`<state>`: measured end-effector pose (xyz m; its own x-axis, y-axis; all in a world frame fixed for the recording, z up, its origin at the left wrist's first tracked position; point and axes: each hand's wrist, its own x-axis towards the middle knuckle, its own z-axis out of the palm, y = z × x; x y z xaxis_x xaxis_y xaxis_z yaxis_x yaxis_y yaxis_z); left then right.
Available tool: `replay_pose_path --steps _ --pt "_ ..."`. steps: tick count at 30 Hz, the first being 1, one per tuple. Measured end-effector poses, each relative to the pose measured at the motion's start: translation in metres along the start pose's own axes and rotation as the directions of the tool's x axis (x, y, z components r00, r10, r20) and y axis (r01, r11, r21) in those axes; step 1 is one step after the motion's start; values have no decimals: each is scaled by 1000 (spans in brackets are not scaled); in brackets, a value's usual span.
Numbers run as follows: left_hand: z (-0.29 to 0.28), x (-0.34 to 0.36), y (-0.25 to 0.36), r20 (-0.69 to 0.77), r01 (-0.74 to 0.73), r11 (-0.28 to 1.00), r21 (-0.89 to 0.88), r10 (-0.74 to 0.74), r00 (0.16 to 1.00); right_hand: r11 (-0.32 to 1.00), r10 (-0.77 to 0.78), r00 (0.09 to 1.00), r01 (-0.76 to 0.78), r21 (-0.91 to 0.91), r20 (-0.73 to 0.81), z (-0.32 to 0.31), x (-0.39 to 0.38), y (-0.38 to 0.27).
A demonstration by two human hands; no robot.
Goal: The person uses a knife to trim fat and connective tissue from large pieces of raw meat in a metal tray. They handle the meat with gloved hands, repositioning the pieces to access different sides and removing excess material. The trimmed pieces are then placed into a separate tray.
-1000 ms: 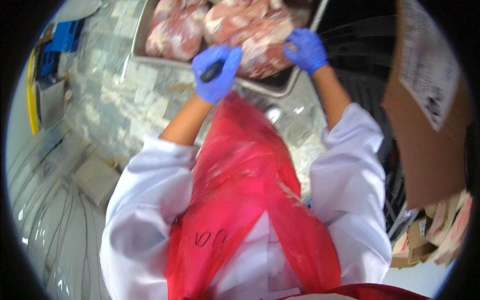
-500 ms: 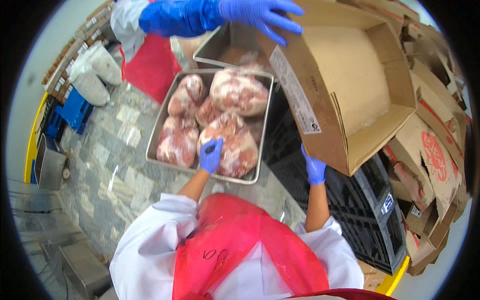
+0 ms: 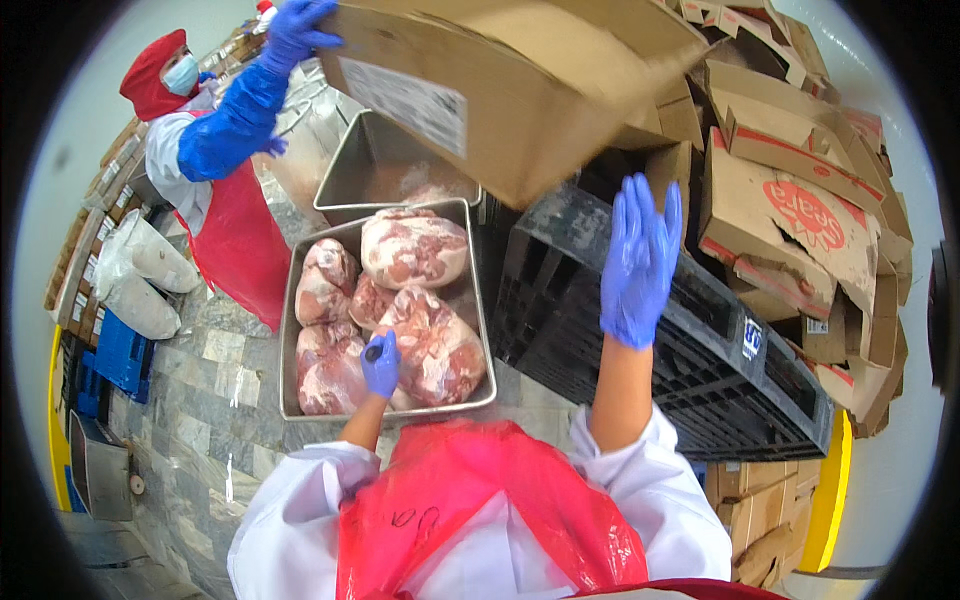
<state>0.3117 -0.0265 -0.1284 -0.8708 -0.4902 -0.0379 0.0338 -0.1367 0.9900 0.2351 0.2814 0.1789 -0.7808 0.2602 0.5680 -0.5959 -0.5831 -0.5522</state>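
Note:
My left hand [image 3: 380, 370], in a blue glove, is closed around a dark handle [image 3: 374, 353]; the rest of that tool is hidden. It is over the near side of a steel tub [image 3: 289, 365] that holds several large raw meat pieces [image 3: 432, 345]. My right hand [image 3: 638, 270], also gloved, is raised with its palm flat and fingers stretched, holding nothing. Just beyond it hangs a tilted cardboard carton [image 3: 500, 150], apart from my fingers. A co-worker's gloved hand [image 3: 298, 32] grips the carton's far left edge.
A second steel tub [image 3: 335, 185] stands behind the first. To the right is a black plastic pallet [image 3: 680, 330] on its side, with piled flattened cartons [image 3: 800, 215] beyond. The co-worker in a red apron [image 3: 235, 250] stands far left, near white bags [image 3: 145, 270] and blue pallets [image 3: 122, 355].
The carton has swung up and left, away from my right hand, which let go of it and rose with fingers extended. The co-worker shows further left. My left hand still grips the handle.

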Motion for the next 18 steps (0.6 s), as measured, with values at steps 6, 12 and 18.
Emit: replay_pose_path --steps 6,12,18 --pt "9 -3 10 44 -67 984 163 61 997 847 101 989 -27 -530 111 -7 -28 38" --pt "-14 -68 16 189 -358 845 397 307 933 514 558 825 -428 -743 -89 -87 -146 98" --pt "-24 -84 19 237 -370 829 419 293 926 315 725 685 -421 -851 -71 -126 -192 133"
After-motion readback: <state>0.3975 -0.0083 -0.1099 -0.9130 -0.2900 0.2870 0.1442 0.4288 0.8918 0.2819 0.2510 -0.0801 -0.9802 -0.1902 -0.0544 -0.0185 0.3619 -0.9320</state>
